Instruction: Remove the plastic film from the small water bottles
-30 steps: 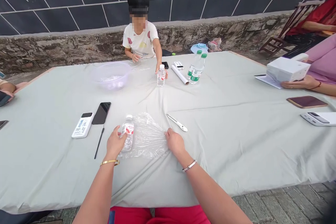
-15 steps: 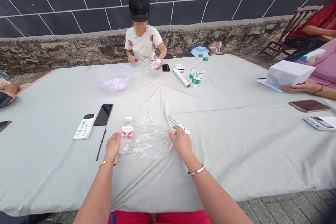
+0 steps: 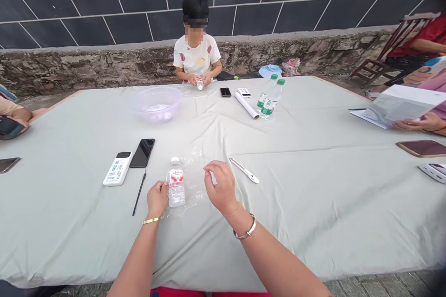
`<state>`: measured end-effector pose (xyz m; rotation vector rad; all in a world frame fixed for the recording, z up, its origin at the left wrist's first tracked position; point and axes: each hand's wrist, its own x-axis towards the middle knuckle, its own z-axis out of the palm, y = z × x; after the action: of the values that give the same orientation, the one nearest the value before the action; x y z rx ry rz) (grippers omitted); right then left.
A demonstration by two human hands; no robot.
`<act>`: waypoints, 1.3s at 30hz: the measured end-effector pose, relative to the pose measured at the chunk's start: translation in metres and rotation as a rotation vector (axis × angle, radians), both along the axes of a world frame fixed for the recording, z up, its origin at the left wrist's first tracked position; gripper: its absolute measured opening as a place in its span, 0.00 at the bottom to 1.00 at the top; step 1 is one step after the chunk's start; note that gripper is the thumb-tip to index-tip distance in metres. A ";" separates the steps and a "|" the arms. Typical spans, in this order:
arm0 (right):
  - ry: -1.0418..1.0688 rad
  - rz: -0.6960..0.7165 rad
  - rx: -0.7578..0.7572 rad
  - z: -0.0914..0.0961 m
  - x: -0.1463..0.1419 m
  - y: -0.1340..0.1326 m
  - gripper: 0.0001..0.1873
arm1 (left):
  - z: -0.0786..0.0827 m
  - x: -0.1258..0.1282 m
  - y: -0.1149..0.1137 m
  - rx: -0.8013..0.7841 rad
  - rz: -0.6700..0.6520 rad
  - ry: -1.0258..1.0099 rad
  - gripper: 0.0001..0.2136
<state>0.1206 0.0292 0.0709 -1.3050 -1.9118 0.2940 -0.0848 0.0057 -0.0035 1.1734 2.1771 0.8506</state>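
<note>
A clear plastic bottle with a white cap and a red-and-white label lies on a crumpled sheet of clear plastic film. My left hand is closed beside the bottle's left side, fingertips pinched at the film's edge. Over the film's right part, my right hand is raised with thumb and fingers curled together, the film's edge by its fingertips. The exact grip there is hard to see. A white utility knife lies just right of that hand, untouched.
Left of the bottle are a black phone, a white power bank and a dark strap. Farther back stand a purple basin, a white roll and two water bottles. A person opposite handles another bottle.
My right hand has moved left, away from the knife and toward the bottle, and the film's right edge has come with it. My left hand stays beside the bottle.
</note>
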 end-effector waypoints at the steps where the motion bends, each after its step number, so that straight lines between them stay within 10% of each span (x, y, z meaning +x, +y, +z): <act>1: -0.072 0.096 -0.099 0.001 -0.010 0.000 0.13 | 0.001 0.003 -0.001 0.021 0.003 -0.012 0.11; 9: -0.460 0.071 -0.668 -0.014 -0.054 0.032 0.34 | 0.006 0.027 0.002 0.200 0.070 -0.234 0.10; 23: 0.303 0.089 -1.138 -0.032 0.020 0.040 0.43 | -0.001 0.004 -0.003 0.207 0.347 -0.498 0.10; 32: -0.352 0.053 -0.789 -0.023 0.003 0.025 0.34 | 0.012 0.003 0.003 0.069 -0.017 -0.259 0.31; 39: 0.217 0.194 -1.123 -0.029 0.038 0.027 0.13 | 0.012 -0.025 -0.004 -0.110 -0.206 -0.010 0.16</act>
<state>0.1585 0.0558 0.0424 -1.6283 -1.6790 1.7077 -0.1101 0.0016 0.0089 1.3068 2.0248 0.6398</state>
